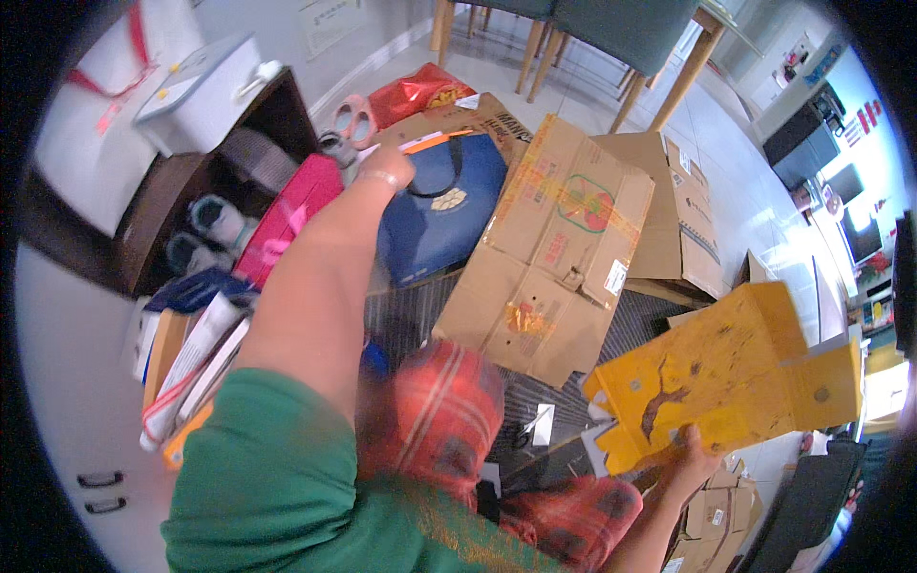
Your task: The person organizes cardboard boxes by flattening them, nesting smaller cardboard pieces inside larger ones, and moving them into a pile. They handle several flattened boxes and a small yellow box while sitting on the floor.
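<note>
My right hand [693,455] grips the lower edge of a flattened yellow cardboard box [706,372], which has dark stains and small round spots on its face. My left arm reaches forward, and my left hand [387,168] is at the upper left corner of a blue bag [444,215] with a dark handle and a pale emblem. Its fingers are curled, but blur and the hand itself hide what they hold. An orange flat item [433,143] sticks out along the bag's top. Beside my left forearm stands a bright pink bag [290,215].
A flattened brown carton [551,243] leans right of the blue bag, before an open carton [680,215]. Scissors [529,427] lie on the dark mat near my knees. A shoe rack [208,172] stands left, chairs [623,32] ahead, and folded cartons [716,516] lower right.
</note>
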`<state>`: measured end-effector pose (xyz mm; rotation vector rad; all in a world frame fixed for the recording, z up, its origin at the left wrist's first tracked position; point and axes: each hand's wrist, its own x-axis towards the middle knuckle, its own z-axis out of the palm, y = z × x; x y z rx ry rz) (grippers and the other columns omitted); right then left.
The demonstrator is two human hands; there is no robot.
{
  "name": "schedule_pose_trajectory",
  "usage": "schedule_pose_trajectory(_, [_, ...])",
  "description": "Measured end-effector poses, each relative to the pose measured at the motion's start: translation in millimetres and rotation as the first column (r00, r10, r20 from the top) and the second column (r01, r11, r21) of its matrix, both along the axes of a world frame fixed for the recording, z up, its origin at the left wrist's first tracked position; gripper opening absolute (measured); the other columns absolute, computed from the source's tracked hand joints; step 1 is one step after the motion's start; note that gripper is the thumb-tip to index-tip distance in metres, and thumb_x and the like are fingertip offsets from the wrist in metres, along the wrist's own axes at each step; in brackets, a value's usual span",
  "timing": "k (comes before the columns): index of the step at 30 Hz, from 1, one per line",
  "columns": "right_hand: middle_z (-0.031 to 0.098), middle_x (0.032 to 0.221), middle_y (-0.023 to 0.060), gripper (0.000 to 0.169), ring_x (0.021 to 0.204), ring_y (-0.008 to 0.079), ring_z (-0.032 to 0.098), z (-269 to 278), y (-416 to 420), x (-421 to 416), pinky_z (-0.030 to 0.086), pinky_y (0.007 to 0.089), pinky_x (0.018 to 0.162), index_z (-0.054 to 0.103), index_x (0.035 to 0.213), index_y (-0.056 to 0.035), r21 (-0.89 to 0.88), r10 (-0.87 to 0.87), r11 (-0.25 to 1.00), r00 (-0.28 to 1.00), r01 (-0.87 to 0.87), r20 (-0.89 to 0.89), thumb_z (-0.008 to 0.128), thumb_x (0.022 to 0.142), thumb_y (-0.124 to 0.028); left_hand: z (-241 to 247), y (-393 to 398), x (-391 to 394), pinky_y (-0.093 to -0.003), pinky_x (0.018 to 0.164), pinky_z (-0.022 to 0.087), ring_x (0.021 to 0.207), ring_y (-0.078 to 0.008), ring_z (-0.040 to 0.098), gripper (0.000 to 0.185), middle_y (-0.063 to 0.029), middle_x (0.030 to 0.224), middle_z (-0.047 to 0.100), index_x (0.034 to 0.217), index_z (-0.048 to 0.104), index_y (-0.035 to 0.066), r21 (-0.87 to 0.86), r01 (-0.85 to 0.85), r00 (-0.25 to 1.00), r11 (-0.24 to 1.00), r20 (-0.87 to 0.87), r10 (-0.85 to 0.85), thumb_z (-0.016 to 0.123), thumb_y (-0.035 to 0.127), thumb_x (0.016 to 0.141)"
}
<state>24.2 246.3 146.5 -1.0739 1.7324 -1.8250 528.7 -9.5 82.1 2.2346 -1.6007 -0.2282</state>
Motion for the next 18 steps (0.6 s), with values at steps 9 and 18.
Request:
schedule_pose_trajectory(9, [0.056,0.1,0.0116,0.043,0.087,0.0215,0.057,-39,-23,-25,0.046,0.0328,0.078,0.047,0.109,0.0036,0.277,-0.033,0.961,0.993,0.002,0.109,0.059,0.067,0.007,-82,-36,48,-0.0373,0.087,0.044,0.105,-0.0297,0.053,0.038,-0.0184,0.113,0.054,0.108,0.054,0.0,0.298,-0.31,0.94,0.903,0.241,0.243,0.053,0.013,0.073])
schedule_pose_trajectory(18, [0.057,0.097,0.0098,0.041,0.084,0.0203,0.057,-53,-57,-15,0.046,0.0313,0.077,0.048,0.107,0.0025,0.335,0.049,0.939,0.995,-0.075,0.086,0.062,0.069,0.001,-105,-43,83,-0.0359,0.083,0.045,0.096,-0.0301,0.057,0.071,-0.0192,0.103,0.058,0.11,0.048,-0.002,0.304,-0.175,0.972,0.937,0.202,0.116,0.079,0.026,0.052])
